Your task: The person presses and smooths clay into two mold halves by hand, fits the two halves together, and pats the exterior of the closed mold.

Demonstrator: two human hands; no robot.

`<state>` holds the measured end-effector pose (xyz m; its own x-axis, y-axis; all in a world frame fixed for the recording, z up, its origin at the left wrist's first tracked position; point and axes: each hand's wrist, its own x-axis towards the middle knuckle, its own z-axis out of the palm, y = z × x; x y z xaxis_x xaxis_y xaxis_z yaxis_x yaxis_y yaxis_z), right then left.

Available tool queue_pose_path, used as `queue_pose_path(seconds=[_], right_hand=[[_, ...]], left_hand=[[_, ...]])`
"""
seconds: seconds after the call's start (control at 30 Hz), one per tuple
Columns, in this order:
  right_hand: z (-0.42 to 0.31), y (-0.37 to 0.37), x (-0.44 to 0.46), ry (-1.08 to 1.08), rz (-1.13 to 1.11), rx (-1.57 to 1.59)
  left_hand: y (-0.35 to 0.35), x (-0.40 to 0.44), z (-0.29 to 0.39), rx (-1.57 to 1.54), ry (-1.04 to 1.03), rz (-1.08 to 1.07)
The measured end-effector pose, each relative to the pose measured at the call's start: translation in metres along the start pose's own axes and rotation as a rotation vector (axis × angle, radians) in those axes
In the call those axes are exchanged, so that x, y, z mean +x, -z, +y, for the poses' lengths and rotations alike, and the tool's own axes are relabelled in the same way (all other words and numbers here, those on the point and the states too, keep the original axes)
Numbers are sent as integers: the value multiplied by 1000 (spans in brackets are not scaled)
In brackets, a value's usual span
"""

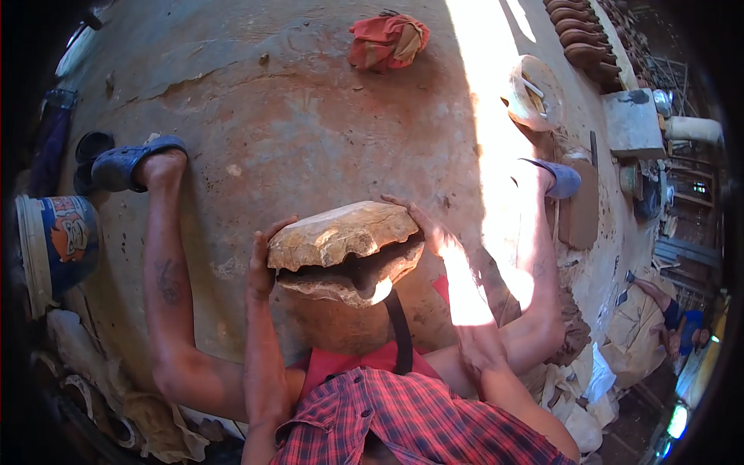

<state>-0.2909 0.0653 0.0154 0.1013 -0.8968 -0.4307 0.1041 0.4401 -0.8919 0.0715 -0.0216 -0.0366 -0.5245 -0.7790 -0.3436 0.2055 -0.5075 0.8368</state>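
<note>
Between my hands, above the floor in front of my lap, is a tan two-part mould (341,240), chunky and rough like plaster or stone. A jagged dark gap runs between its upper and lower parts, and the inside is too dark to make out. My left hand (266,256) presses on its left end, fingers along the side and top edge. Gripping the opposite end, my right hand (431,229) has its fingers over the upper right edge, with sunlight on the wrist.
A red and tan cloth bundle (389,42) lies ahead on the floor (325,139). To the left stands a bucket (58,248). On the right are a pale round basin (535,93), a brown clay block (580,205), stacked curved clay pieces (583,35) and another person (686,329).
</note>
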Motion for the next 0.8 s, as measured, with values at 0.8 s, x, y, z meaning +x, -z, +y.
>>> queue_pose_path(seconds=[0.8], right_hand=[[37,-37,-13,289,365,114]], left_hand=[[-38,-29,-35,247,-550,349]])
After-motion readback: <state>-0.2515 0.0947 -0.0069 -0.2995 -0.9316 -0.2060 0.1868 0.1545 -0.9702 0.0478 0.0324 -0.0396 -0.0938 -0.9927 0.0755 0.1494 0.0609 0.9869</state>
